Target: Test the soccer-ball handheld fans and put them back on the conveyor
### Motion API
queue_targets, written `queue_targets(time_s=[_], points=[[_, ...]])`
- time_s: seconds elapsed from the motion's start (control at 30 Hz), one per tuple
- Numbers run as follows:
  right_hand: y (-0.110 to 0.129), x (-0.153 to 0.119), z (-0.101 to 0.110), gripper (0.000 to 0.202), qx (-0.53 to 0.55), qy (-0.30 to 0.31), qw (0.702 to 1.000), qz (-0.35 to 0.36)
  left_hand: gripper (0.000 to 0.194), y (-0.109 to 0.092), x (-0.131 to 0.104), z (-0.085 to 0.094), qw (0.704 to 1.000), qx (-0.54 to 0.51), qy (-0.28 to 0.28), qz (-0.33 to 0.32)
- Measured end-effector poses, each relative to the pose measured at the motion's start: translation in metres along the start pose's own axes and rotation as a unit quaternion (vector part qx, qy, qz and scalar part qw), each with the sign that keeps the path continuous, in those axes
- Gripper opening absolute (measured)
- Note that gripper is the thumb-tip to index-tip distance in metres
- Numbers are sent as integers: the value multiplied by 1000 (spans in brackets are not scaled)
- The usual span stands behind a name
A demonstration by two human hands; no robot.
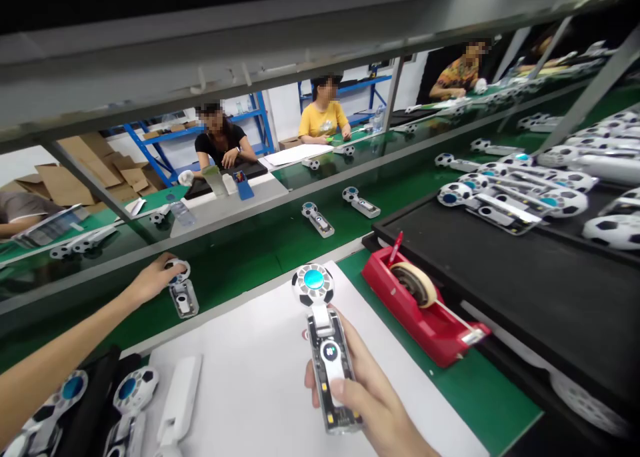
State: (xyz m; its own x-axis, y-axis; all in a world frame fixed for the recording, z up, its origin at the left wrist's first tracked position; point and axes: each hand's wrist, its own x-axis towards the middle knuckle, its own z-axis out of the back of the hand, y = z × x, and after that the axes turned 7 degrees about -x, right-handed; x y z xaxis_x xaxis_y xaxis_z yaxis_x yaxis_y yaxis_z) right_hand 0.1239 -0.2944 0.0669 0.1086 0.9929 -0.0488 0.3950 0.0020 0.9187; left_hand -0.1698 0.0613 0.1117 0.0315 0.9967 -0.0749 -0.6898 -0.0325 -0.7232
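My right hand (370, 383) is closed around a handheld fan (330, 350), its thumb pressed on the front of the handle. This fan has a black-and-white soccer-ball head with a blue disc in the middle, and a clear handle showing a dark board. It is held upright above a white sheet (240, 377). My left hand (163, 277) stretches out to the green conveyor belt, fingers curled on the soccer-ball head of a second fan (184, 299), whose clear handle points toward me. Two more such fans (319, 220) lie farther along the belt.
A red tape dispenser (420, 310) stands right of the sheet. Many fans (515, 193) lie on a black tray (450, 277) at the right. More fans (133, 397) and a white handle part (180, 397) lie at lower left. Several people sit across the belt. A metal shelf (300, 37) hangs overhead.
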Motion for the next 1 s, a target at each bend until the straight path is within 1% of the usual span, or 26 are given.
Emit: queue_targets(time_s=[0.1,0.17,0.23,0.3,0.4,0.5,0.57,0.67,0.77,0.83,0.9,1.0], points=[[12,-2,9,86,19,1,1000,17,37,-1,3,-37,1000,6,11,-17],[20,-4,14,86,29,-1,999,30,38,6,1,-61,1000,15,7,-2],[26,-7,17,86,18,-10,999,35,36,14,-3,-82,999,26,5,29],[31,-11,20,84,-7,-22,999,30,35,19,-7,-95,997,28,5,66],[35,-17,23,84,-33,-33,999,17,33,14,-13,-104,993,-2,8,122],[40,-16,21,85,-31,-27,999,25,28,-4,-23,-107,984,-88,9,154],[45,-10,18,81,-29,-27,998,39,29,-21,-35,-108,974,-174,-4,145],[53,6,9,63,-22,-35,997,72,33,-49,-65,-100,944,-312,-37,100],[62,27,0,39,-5,0,995,101,28,-75,-103,-82,908,-412,-52,59],[68,41,-9,31,8,28,994,107,22,-88,-130,-69,887,-458,-44,32],[72,52,-18,29,28,41,993,105,28,-96,-156,-58,873,-487,-23,12],[76,63,-33,33,36,39,993,109,39,-103,-192,-53,848,-527,47,-17]])
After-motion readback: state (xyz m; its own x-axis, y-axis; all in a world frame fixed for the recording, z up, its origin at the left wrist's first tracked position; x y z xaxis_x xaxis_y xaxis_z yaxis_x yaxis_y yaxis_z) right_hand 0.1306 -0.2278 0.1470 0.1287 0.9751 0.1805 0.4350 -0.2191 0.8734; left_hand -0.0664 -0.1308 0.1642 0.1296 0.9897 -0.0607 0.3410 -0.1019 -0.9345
